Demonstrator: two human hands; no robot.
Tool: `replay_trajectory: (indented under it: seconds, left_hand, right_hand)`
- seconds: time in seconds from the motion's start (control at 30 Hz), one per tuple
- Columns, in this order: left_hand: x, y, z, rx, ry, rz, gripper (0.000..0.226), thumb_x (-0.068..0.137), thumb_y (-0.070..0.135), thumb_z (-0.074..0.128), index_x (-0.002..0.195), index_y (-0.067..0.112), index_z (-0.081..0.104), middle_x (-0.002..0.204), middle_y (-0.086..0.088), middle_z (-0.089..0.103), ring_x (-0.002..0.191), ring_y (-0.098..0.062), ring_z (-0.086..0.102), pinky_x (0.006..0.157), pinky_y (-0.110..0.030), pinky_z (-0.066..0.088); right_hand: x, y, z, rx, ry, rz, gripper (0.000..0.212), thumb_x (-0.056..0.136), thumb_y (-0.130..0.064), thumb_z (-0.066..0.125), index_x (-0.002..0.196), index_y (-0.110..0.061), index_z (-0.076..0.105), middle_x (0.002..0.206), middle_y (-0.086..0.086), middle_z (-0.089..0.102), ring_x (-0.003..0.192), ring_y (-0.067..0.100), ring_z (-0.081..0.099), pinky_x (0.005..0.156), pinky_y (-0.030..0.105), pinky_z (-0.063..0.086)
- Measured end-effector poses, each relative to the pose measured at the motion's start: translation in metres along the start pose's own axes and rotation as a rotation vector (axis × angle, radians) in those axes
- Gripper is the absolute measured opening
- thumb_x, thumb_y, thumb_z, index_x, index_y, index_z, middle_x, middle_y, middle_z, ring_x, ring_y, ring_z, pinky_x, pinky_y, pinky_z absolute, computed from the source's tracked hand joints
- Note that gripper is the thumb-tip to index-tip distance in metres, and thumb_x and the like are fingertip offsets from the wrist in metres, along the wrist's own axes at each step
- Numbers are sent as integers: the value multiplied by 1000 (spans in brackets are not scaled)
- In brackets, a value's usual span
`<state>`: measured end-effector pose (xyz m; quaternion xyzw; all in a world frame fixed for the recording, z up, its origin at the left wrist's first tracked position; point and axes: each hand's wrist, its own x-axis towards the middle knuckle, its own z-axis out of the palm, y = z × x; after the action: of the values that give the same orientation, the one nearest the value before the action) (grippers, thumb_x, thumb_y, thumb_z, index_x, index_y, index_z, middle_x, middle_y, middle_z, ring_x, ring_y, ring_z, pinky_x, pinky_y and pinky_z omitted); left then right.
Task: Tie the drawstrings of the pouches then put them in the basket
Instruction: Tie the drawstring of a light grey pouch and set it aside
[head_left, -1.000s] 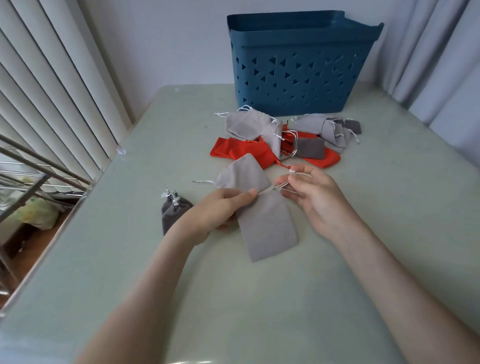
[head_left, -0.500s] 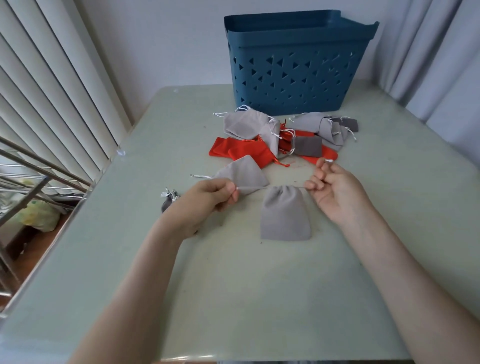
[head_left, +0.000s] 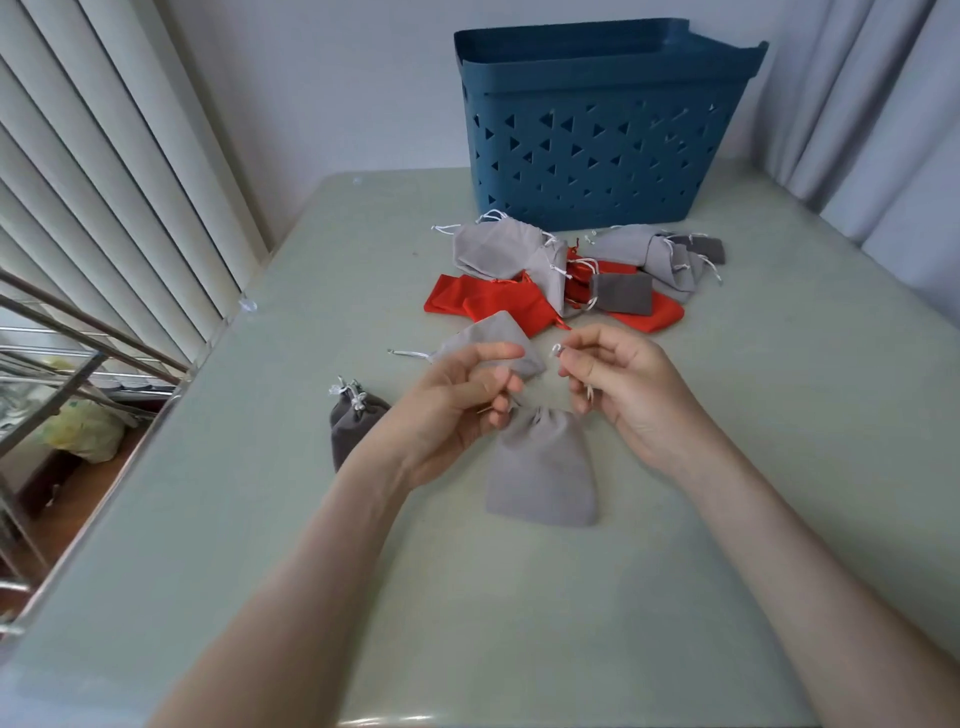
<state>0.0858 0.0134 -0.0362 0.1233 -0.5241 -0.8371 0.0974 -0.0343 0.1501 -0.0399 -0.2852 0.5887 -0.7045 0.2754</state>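
Pinching thin white drawstrings (head_left: 556, 351), left hand (head_left: 457, 402) and right hand (head_left: 621, 387) above gathered grey pouch (head_left: 543, 470).

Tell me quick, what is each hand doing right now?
Left hand: pinching one of the light grey pouch's drawstrings.
Right hand: pinching the other.

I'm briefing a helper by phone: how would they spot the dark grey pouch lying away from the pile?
Start at the blue basket at the table's far end, with the pile in front of it. Nearer, just left of the left hand, the dark grey pouch lies alone. Unlike the pile's flat dark ones, its neck is gathered shut, white cords bunched on top.
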Motion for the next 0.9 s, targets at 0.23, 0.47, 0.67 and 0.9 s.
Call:
replay_trajectory:
  seconds: [0.23,0.47,0.67,0.9]
  left_hand:
    - [0,-9,10,228,-16,-116,20,98,10,43,85,8,58,66,0,61,49,-5,51,49,-15,45]
    - [-6,-13,23,506,-151,-94,16,87,7,59,71,12,57,60,5,57,54,-8,50,53,-17,42]
    - [-6,-15,28,562,-15,-56,26,97,26,50,78,15,62,52,2,49,44,-10,41,39,-18,32]
    - [-2,-13,22,465,89,-31,25,99,20,46,80,12,60,54,1,53,42,-9,39,37,-19,31]
  right_hand:
    - [-6,-2,13,-205,-73,-171,15,82,0,66,81,-16,66,77,2,66,71,10,60,70,17,46]
    - [-4,2,15,-327,-52,-120,15,75,-13,75,71,-27,69,69,-12,61,70,17,56,70,34,49]
    - [-2,5,13,-185,-71,-42,5,87,-20,64,85,-18,68,78,18,60,66,23,56,65,33,47]
    - [-4,7,6,-444,-96,79,30,93,-39,55,70,-21,63,65,-6,57,67,11,50,67,31,37]
